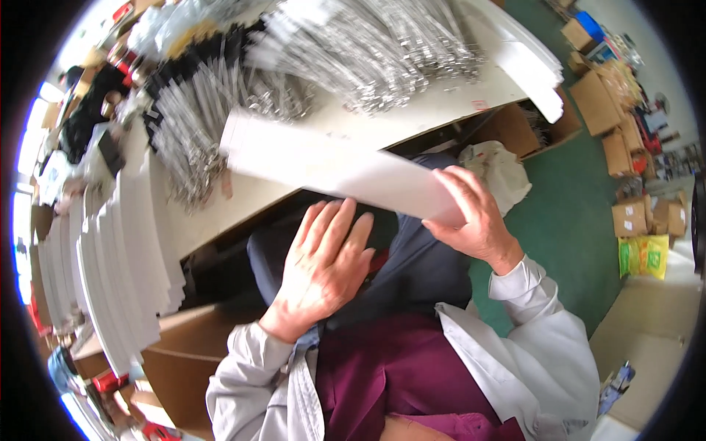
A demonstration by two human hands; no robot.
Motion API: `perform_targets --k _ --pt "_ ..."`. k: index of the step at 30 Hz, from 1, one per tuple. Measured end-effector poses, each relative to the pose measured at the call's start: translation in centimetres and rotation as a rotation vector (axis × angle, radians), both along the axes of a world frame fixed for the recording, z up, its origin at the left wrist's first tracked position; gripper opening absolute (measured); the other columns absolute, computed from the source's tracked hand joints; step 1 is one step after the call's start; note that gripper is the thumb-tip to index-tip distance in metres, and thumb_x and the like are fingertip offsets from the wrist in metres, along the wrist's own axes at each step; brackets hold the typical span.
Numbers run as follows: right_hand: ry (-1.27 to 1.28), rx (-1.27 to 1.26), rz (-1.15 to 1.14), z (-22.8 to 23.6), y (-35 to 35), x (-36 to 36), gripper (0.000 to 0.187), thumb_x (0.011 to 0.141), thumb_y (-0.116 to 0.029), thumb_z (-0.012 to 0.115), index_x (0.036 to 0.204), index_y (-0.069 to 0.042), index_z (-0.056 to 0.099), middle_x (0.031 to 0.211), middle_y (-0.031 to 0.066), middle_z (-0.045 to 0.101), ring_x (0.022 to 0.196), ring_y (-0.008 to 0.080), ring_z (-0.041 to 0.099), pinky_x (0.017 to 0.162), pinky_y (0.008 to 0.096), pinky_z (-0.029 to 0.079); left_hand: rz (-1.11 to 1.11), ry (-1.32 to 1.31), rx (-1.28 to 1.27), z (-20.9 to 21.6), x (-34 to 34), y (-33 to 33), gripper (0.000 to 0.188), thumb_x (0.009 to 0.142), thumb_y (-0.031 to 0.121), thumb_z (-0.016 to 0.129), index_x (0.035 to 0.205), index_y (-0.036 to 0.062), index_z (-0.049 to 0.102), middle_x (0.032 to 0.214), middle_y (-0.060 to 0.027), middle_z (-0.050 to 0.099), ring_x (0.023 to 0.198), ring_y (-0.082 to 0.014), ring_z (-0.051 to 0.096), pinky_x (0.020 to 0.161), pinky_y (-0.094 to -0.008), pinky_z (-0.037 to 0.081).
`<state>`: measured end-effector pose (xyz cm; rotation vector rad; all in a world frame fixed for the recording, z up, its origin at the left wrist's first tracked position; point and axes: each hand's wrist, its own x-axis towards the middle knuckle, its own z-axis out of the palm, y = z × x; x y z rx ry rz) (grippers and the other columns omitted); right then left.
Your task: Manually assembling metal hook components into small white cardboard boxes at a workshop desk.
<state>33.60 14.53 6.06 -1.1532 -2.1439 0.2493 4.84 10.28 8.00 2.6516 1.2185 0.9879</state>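
Observation:
A long, narrow white box (331, 165), smooth and flat-sided, slants across the middle of the head view above my lap. My right hand (474, 220) grips its right end, thumb below and fingers over the top. The left end of the box reaches over the table edge, near the metal-ended bundles. Just below the box's lower edge is my left hand (323, 257), back upward, fingers stretched out and slightly apart. Whether its fingertips touch the box I cannot tell. Nothing shows in that hand.
The white table (419, 131) bears big bundles of clear-sleeved strips (368, 55) with shiny ends. Stacks of long white boxes (121, 257) stand at the left. More white boxes (533, 73) lie at the right end. A white sack (500, 173) and cardboard boxes (596, 103) are on the green floor.

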Motion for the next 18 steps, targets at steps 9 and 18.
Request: perform_targets --k 9,18 --pt "-0.181 0.016 0.477 -0.7 2.1 -7.3 0.074 0.071 -0.012 0.085 0.138 0.003 0.057 0.131 0.0172 0.058 0.117 0.0338 0.062 0.102 0.0431 0.054 0.159 0.196 -0.139 -1.9 -1.8 0.6 0.076 0.073 0.013 0.079 0.141 -0.0063 0.051 0.134 -0.0255 0.057 0.124 -0.0421 0.055 0.113 -0.0521 0.041" --pt "-0.103 0.122 0.292 -0.4 2.4 -9.1 0.065 0.072 -0.018 0.089 0.129 0.001 0.062 0.125 0.0144 0.059 0.121 0.0338 0.058 0.105 0.0452 0.049 0.377 0.168 -0.271 -3.7 -4.6 0.4 0.074 0.070 0.010 0.085 0.135 -0.0006 0.051 0.115 -0.0176 0.061 0.105 -0.0380 0.063 0.091 -0.0470 0.052"
